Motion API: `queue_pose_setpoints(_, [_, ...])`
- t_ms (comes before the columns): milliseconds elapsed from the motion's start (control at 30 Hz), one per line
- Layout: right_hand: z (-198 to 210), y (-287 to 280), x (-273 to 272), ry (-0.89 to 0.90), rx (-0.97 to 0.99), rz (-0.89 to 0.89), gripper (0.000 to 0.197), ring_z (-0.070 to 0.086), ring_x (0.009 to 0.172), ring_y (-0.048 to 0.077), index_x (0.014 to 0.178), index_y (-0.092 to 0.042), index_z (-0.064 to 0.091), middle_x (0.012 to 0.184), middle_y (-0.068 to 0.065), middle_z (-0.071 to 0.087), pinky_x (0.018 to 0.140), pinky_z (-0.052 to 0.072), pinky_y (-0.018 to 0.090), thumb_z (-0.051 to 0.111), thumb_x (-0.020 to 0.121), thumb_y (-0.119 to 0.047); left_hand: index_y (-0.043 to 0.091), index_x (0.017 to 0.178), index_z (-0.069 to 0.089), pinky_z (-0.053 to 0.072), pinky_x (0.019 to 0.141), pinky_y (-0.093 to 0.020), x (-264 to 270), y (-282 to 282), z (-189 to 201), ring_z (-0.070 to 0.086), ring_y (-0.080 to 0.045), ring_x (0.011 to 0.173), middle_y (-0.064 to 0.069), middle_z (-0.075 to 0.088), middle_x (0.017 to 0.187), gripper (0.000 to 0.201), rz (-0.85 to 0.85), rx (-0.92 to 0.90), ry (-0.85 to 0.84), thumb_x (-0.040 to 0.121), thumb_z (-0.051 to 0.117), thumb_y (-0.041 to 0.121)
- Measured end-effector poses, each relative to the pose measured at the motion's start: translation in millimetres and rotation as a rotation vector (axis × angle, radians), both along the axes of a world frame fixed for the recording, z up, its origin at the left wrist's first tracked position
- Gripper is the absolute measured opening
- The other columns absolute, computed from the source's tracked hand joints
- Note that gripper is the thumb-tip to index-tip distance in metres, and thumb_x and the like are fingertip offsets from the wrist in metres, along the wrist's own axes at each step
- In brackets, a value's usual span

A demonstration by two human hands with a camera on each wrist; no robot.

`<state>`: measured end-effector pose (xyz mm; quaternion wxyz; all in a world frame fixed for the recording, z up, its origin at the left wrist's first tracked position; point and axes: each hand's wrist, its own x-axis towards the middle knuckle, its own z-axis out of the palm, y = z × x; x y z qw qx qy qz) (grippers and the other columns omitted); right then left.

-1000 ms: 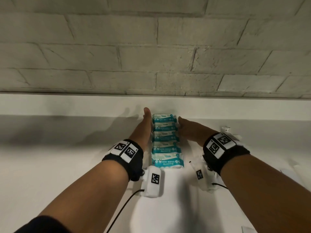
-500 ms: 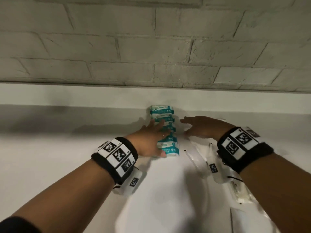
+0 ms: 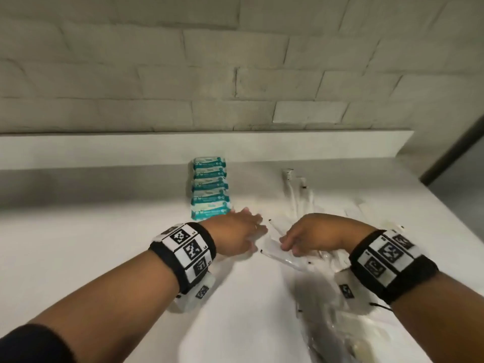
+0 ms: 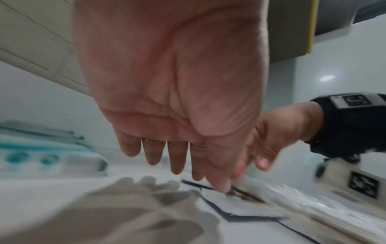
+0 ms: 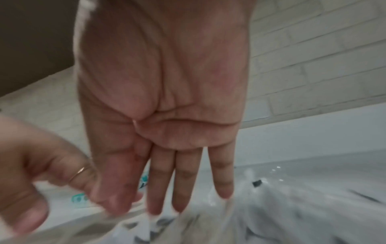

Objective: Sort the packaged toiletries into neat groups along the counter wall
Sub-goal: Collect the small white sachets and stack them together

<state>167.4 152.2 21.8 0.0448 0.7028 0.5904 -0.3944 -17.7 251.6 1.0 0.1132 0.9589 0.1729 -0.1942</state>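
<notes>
Both hands hover with fingers straight and holding nothing, left hand (image 3: 237, 233) and right hand (image 3: 318, 233) over clear packets (image 3: 281, 254) mid-counter (image 3: 91, 244), while teal wipe packs (image 3: 209, 188) line up from the back wall edge.

Blurred and cut-off parts of your view

At your five o'clock the clear packets (image 3: 327, 334) smear and run off the head view's bottom edge; print on the wipes packs (image 3: 209, 188) at twelve is too small to read; your right hand (image 5: 163, 102) hides the packets' ends under its fingertips.
</notes>
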Motion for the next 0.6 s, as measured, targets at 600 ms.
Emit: queue_pose_setpoints(600, [7, -88, 88, -0.368, 0.258, -0.036, 0.018, 0.056, 0.09, 0.012, 0.101, -0.021, 0.069, 0.104, -0.008, 0.067, 0.077, 0.043, 0.025, 0.053, 0.093, -0.023, 0.029, 0.128, 0.049, 0.047, 0.092, -0.039, 73, -97, -26, 0.051, -0.021, 0.11, 0.001, 0.052, 0.118, 0.059, 0.393, -0.04, -0.107, 0.076, 0.071, 0.044])
